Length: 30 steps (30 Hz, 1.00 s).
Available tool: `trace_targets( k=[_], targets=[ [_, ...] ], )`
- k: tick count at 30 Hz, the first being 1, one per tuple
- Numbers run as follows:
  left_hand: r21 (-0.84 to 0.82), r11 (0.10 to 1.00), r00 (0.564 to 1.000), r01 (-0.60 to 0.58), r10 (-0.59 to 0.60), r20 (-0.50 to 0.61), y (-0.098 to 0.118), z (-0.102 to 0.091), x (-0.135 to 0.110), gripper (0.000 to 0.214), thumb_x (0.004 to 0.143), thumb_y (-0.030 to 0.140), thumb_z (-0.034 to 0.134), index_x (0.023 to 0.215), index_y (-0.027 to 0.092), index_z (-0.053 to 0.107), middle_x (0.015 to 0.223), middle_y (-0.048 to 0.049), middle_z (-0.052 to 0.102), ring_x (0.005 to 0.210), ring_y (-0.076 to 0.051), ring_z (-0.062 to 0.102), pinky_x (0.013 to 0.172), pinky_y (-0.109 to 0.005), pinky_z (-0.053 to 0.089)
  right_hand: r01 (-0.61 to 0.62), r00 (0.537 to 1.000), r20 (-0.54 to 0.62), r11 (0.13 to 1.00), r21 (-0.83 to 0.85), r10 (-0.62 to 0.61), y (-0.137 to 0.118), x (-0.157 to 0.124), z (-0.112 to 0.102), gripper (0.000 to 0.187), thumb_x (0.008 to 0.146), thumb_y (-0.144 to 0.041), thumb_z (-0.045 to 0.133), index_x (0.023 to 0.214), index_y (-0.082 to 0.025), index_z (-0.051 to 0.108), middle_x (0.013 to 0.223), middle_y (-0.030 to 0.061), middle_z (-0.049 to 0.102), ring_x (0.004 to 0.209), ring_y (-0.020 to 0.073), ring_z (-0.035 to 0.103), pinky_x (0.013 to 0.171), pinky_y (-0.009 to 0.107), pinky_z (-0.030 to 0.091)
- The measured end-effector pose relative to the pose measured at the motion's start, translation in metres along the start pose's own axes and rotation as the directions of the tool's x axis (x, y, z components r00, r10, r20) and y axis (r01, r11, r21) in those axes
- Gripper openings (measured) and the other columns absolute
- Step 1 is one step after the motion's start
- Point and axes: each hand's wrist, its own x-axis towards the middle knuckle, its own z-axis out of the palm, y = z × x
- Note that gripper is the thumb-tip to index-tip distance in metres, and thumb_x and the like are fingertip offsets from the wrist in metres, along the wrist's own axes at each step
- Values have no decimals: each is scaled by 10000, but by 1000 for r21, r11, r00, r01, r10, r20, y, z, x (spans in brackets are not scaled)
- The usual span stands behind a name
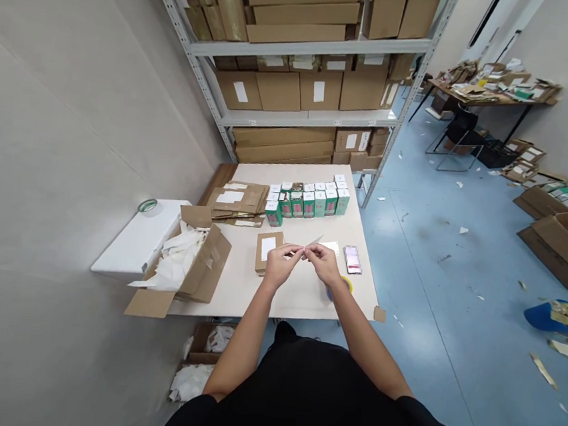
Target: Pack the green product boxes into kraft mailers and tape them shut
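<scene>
Above the table, my left hand (pixel 282 264) and my right hand (pixel 323 264) meet with fingertips pinched together. Between them is a small thin whitish slip (pixel 315 240), its tip sticking up past my right fingers; its kind is too small to make out. Just left of my left hand lies a flat cardboard box (pixel 262 254) with a white label. A stack of small pink and white packets (pixel 352 260) sits right of my right hand. Partly behind my right wrist shows a roll of yellow and blue tape (pixel 347 284). A white card (pixel 331 247) lies beyond my right hand.
Rows of green and white boxes (pixel 320 204) stand at the table's back. Flattened cardboard (pixel 240 199) is stacked beside them. An open carton (pixel 211 266) with white paper occupies the left edge. A metal shelf (pixel 313 117) full of cartons rises behind the table.
</scene>
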Motion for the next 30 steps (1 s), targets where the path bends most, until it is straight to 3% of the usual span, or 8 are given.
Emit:
trace_targets(
  k=[4, 8, 12, 17, 21, 24, 26, 30],
  targets=[
    [7, 1000, 1000, -26, 26, 14, -1, 2, -1, 161, 846, 372, 775, 901, 235, 839, 930, -83, 786, 870, -233, 724, 744, -340, 585, 16, 1000, -3, 1000, -18, -16, -3, -1, -1, 263, 855, -481, 708, 862, -219, 733, 822, 29, 724, 805, 194, 663, 789, 335, 539],
    [12, 999, 999, -38, 38, -6, -3, 2, -3, 172, 820, 389, 797, 887, 236, 839, 919, -79, 787, 863, -226, 722, 753, -340, 586, 79, 997, -5, 985, -155, -81, -7, -4, -1, 254, 895, -461, 651, 877, -219, 726, 824, 32, 724, 780, 190, 653, 749, 324, 530],
    [-33, 999, 999, 36, -36, 8, -7, 3, -3, 232, 820, 432, 777, 881, 214, 832, 929, -80, 792, 879, -225, 724, 744, -328, 578, 122, 991, -26, 958, -259, -133, -9, -7, 0, 233, 907, -430, 635, 857, -218, 716, 817, 33, 712, 752, 180, 626, 700, 307, 507],
    [-218, 960, 978, 178, -197, -67, -19, 5, 0, 414, 822, 570, 747, 932, 174, 800, 922, -75, 777, 855, -210, 708, 793, -330, 579, 89, 995, -28, 991, -101, -93, -6, -8, 2, 241, 881, -463, 666, 865, -225, 700, 935, 44, 729, 794, 184, 667, 754, 328, 529],
    [-248, 951, 982, 186, -183, 35, -25, 5, -3, 583, 900, 689, 593, 1029, 155, 788, 992, -88, 765, 955, -232, 699, 897, -364, 565, 53, 995, -83, 999, -2, -53, -3, -7, 2, 268, 859, -494, 679, 879, -227, 691, 1027, 63, 739, 858, 205, 693, 798, 348, 538],
    [-214, 959, 981, 184, -166, 102, -25, 6, -7, 561, 864, 662, 668, 1076, 157, 787, 1012, -88, 770, 1002, -248, 694, 946, -373, 543, 64, 993, -97, 997, -53, -69, -3, -9, 2, 240, 863, -459, 663, 892, -223, 694, 993, 65, 740, 905, 219, 683, 805, 344, 531],
    [-199, 960, 979, 196, -181, 90, -24, 5, -9, 517, 809, 611, 751, 1069, 166, 793, 998, -82, 773, 982, -245, 694, 916, -359, 548, 88, 992, -79, 990, -109, -97, -4, -11, 2, 195, 864, -415, 646, 870, -224, 689, 1002, 61, 738, 920, 215, 673, 799, 333, 524],
    [-185, 951, 966, 246, -256, -31, -26, -8, -13, 419, 783, 573, 764, 854, 161, 798, 816, -53, 736, 823, -213, 665, 751, -313, 544, 128, 992, 17, 983, -134, -127, -4, -14, 1, 87, 814, -307, 648, 786, -225, 657, 1185, 80, 716, 1032, 228, 659, 819, 330, 516]
  ],
)
